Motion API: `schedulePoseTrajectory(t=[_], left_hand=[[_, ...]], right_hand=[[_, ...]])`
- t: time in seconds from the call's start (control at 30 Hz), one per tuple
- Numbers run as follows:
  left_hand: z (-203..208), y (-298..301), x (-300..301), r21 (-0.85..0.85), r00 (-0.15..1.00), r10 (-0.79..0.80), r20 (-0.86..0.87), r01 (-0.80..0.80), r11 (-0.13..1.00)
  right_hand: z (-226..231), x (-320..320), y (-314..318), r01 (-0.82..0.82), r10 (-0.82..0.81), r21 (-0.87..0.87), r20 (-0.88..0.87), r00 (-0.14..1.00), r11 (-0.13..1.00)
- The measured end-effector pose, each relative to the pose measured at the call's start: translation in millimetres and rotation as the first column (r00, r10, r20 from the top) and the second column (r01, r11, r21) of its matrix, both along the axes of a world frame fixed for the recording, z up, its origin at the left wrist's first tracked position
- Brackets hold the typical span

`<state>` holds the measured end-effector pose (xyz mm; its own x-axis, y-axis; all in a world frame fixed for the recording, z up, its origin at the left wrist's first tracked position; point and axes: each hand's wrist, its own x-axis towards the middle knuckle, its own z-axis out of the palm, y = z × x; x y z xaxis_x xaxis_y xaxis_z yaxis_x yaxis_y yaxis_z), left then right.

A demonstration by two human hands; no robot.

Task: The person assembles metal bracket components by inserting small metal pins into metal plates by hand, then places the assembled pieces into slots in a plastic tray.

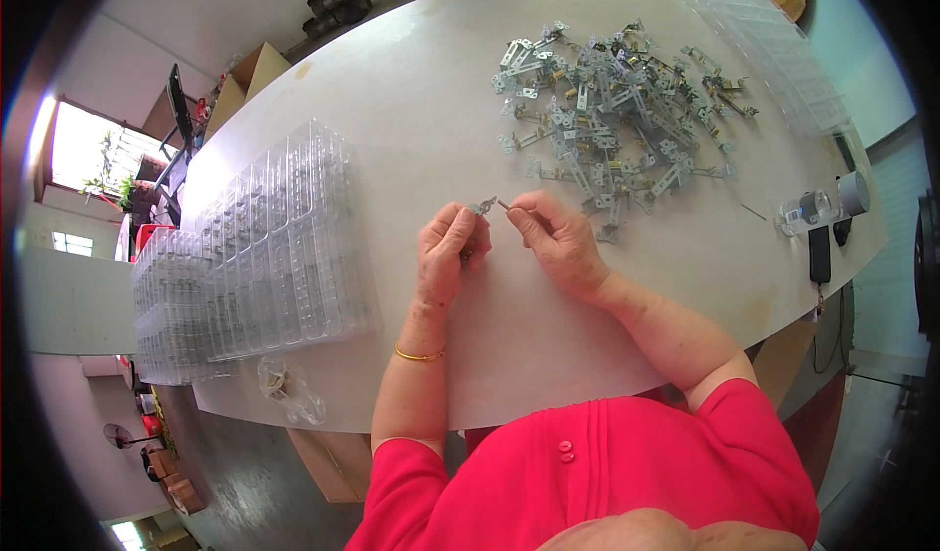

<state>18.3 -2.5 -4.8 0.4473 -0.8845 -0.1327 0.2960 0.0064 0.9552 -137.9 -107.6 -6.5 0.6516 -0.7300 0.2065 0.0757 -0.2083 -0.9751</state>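
Mid-frame, the left hand (450,246) grips a small metal part (486,206); the right hand (562,241) pinches a thin rod (503,204) beside it (contact unclear), probably a fitting or adjusting step, next needing steady alignment

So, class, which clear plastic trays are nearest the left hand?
The large clear plastic tray stack left of the bare left hand; the smaller stack and far-right trays lie farther away.
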Motion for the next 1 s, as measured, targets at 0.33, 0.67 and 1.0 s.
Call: schedulePoseTrajectory(t=[0.33,0.67,1.0], left_hand=[[0,2,-3,-0.001,0.935,-0.004,0.354,0.005,1.0],[-5,-1,-8,-0.056,0.735,0.028,0.678,0.014,0.998],[6,-5,-17,-0.096,0.451,0.019,0.892,0.149,0.984]], right_hand=[[1,-1,-1,0.017,-0.018,-0.021,-0.064,0.998,1.0],[1,-3,-7,-0.184,0.166,0.394,0.079,0.983,0.9],[-15,4,-7,-0.193,0.123,0.279,0.25,0.96,0.941]])
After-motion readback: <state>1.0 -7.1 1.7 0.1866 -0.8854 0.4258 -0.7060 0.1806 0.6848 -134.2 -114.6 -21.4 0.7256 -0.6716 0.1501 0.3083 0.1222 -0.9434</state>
